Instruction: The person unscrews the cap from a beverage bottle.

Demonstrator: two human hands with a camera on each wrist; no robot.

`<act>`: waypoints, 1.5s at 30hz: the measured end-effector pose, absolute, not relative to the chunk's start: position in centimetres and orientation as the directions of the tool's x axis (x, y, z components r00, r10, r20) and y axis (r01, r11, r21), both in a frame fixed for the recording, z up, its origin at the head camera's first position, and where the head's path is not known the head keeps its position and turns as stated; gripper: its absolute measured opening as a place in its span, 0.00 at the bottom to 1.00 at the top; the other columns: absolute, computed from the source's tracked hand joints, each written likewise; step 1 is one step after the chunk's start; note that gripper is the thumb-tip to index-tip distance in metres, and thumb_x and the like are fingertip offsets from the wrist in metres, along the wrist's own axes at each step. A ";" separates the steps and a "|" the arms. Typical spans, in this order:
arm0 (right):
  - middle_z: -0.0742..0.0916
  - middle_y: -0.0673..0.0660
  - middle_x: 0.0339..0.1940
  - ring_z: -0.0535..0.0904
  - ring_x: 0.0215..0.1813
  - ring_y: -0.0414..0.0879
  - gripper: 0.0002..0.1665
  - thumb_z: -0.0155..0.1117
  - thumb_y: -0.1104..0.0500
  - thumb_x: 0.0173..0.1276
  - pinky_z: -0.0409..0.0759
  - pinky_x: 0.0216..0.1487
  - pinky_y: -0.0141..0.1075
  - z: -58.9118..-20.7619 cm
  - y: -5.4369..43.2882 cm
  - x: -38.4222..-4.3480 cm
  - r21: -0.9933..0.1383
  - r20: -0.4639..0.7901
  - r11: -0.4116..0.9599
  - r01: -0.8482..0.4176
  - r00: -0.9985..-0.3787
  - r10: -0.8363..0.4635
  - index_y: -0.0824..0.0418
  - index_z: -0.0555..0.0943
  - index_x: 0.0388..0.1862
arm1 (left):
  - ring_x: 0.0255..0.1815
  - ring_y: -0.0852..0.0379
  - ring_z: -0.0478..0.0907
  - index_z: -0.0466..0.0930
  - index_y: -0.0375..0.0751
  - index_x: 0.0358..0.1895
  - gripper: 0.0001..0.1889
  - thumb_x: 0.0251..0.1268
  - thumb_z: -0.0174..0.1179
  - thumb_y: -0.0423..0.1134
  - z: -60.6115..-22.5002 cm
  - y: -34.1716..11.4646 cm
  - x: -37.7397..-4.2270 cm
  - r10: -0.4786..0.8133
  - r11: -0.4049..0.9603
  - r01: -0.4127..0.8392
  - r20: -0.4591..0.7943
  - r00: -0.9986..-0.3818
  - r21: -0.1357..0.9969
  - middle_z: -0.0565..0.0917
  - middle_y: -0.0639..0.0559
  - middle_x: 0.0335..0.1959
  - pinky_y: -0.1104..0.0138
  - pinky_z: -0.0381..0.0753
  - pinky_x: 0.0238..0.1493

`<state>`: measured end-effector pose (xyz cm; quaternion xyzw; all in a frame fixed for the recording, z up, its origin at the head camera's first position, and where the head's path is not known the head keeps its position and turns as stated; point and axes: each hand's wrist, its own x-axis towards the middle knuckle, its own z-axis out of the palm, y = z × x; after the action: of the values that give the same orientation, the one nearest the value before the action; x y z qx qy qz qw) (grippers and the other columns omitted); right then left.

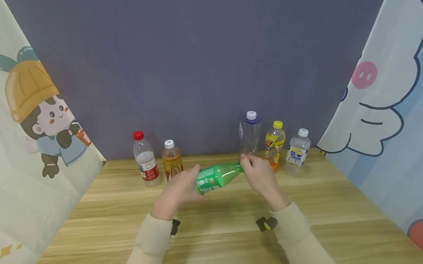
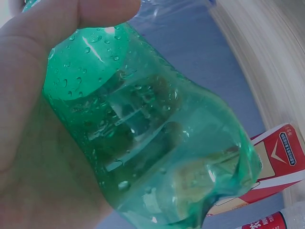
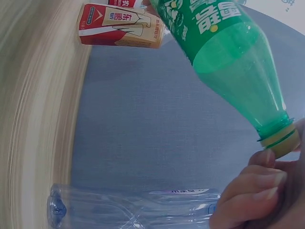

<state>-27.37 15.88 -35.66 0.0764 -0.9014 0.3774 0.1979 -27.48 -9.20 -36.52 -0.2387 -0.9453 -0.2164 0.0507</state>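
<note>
A green bottle [image 1: 213, 178] is held up over the tabletop [image 1: 219, 244], lying nearly sideways with its neck toward 2 to 3 o'clock. Droplets cling to its wall, and a gold cap [image 3: 281, 140] sits at its mouth. At the bottle's 8 o'clock, the left hand [image 1: 180, 190] is curled round the body near the base. At 3 o'clock, the right hand [image 1: 260, 175] is closed at the neck end, its thumb and fingers pinching the cap.

Farther out, other bottles stand upright along the back of the tabletop. An orange-labelled bottle with a white cap [image 1: 172, 160] is at 10 o'clock, partly behind the left hand, and a red-capped bottle [image 1: 147, 161] is beside it, between 9 and 10. A tall clear bottle [image 1: 250, 136] stands between 1 and 2 o'clock, a yellow-capped bottle [image 1: 274, 141] at 2, and a clear bottle with a blue-and-yellow label [image 1: 297, 154] between 2 and 3. A grey-blue panel [image 1: 195, 70] rises at 12 o'clock, flanked by cartoon-printed sheets [image 1: 378, 114].
</note>
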 end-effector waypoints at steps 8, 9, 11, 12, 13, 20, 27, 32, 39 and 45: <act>0.78 0.55 0.22 0.74 0.28 0.51 0.41 0.30 0.30 0.80 0.72 0.38 0.44 -35.7 15.9 -27.2 -0.674 0.355 0.694 -0.252 -0.935 0.005 0.58 0.73 0.23 | 0.37 0.57 0.78 0.72 0.41 0.59 0.39 0.40 0.81 0.41 -36.5 -9.2 -27.6 0.433 0.804 0.482 0.211 -0.876 0.349 0.81 0.55 0.39 0.59 0.81 0.41; 0.78 0.55 0.22 0.74 0.28 0.51 0.42 0.29 0.29 0.79 0.72 0.38 0.44 -35.7 15.9 -27.2 -0.677 0.343 0.697 -0.237 -0.939 0.014 0.58 0.73 0.22 | 0.37 0.57 0.78 0.72 0.41 0.59 0.38 0.40 0.81 0.41 -36.5 -9.2 -27.6 0.434 0.805 0.482 0.211 -0.876 0.345 0.81 0.55 0.39 0.58 0.81 0.41; 0.77 0.54 0.20 0.72 0.25 0.50 0.43 0.29 0.27 0.78 0.71 0.35 0.43 -35.7 15.9 -27.1 -0.680 0.319 0.704 -0.207 -0.947 0.029 0.57 0.71 0.19 | 0.38 0.56 0.79 0.72 0.41 0.58 0.38 0.40 0.81 0.41 -36.5 -9.2 -27.5 0.433 0.809 0.481 0.212 -0.876 0.337 0.81 0.54 0.39 0.58 0.81 0.42; 0.76 0.53 0.18 0.71 0.24 0.49 0.44 0.30 0.26 0.77 0.70 0.33 0.42 -35.6 15.8 -27.1 -0.680 0.308 0.707 -0.192 -0.951 0.039 0.57 0.70 0.18 | 0.38 0.56 0.79 0.72 0.41 0.58 0.38 0.40 0.81 0.41 -36.5 -9.2 -27.5 0.432 0.810 0.481 0.212 -0.876 0.335 0.81 0.54 0.39 0.57 0.82 0.42; 0.74 0.53 0.17 0.70 0.22 0.49 0.44 0.31 0.25 0.76 0.69 0.31 0.42 -35.6 15.8 -27.0 -0.677 0.300 0.713 -0.181 -0.953 0.043 0.56 0.69 0.17 | 0.38 0.55 0.79 0.72 0.41 0.58 0.38 0.40 0.81 0.41 -36.6 -9.2 -27.5 0.432 0.811 0.481 0.213 -0.876 0.334 0.81 0.54 0.39 0.57 0.82 0.42; 0.73 0.53 0.17 0.70 0.23 0.49 0.40 0.36 0.28 0.77 0.68 0.30 0.41 -35.5 15.8 -26.9 -0.675 0.308 0.713 -0.193 -0.951 0.034 0.56 0.70 0.18 | 0.39 0.55 0.79 0.72 0.40 0.59 0.39 0.40 0.81 0.42 -36.6 -9.4 -27.6 0.424 0.812 0.476 0.221 -0.878 0.338 0.81 0.53 0.40 0.57 0.81 0.43; 0.75 0.53 0.21 0.68 0.26 0.48 0.32 0.43 0.34 0.79 0.67 0.30 0.40 -35.6 16.0 -27.0 -0.704 0.353 0.662 -0.259 -0.936 0.009 0.56 0.72 0.24 | 0.41 0.55 0.79 0.71 0.40 0.61 0.40 0.41 0.81 0.41 -36.4 -9.5 -27.4 0.407 0.812 0.459 0.214 -0.888 0.360 0.81 0.53 0.42 0.57 0.81 0.45; 0.78 0.55 0.25 0.71 0.28 0.49 0.33 0.42 0.33 0.79 0.69 0.32 0.41 -35.6 16.0 -27.0 -0.719 0.352 0.642 -0.266 -0.936 0.006 0.58 0.74 0.29 | 0.41 0.55 0.79 0.71 0.39 0.62 0.41 0.41 0.80 0.40 -36.3 -9.5 -27.4 0.404 0.813 0.456 0.214 -0.889 0.362 0.82 0.52 0.43 0.57 0.81 0.45; 0.82 0.56 0.25 0.75 0.29 0.51 0.43 0.33 0.25 0.76 0.72 0.35 0.42 -35.4 16.1 -26.9 -0.728 0.288 0.658 -0.191 -0.957 0.041 0.57 0.73 0.22 | 0.41 0.55 0.79 0.71 0.39 0.62 0.41 0.41 0.80 0.41 -36.3 -9.4 -27.3 0.408 0.816 0.459 0.213 -0.888 0.352 0.82 0.52 0.43 0.57 0.82 0.45; 0.82 0.56 0.24 0.75 0.28 0.50 0.41 0.37 0.28 0.78 0.72 0.33 0.41 -35.4 16.1 -27.0 -0.714 0.298 0.674 -0.190 -0.954 0.047 0.58 0.75 0.21 | 0.39 0.56 0.79 0.72 0.40 0.59 0.38 0.41 0.81 0.41 -36.4 -9.4 -27.4 0.414 0.817 0.467 0.219 -0.883 0.338 0.81 0.54 0.40 0.58 0.82 0.43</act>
<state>-26.98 16.12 -35.39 0.0396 -0.9030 0.4017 0.1472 -27.37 -9.42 -36.40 -0.2316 -0.9508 -0.1943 0.0679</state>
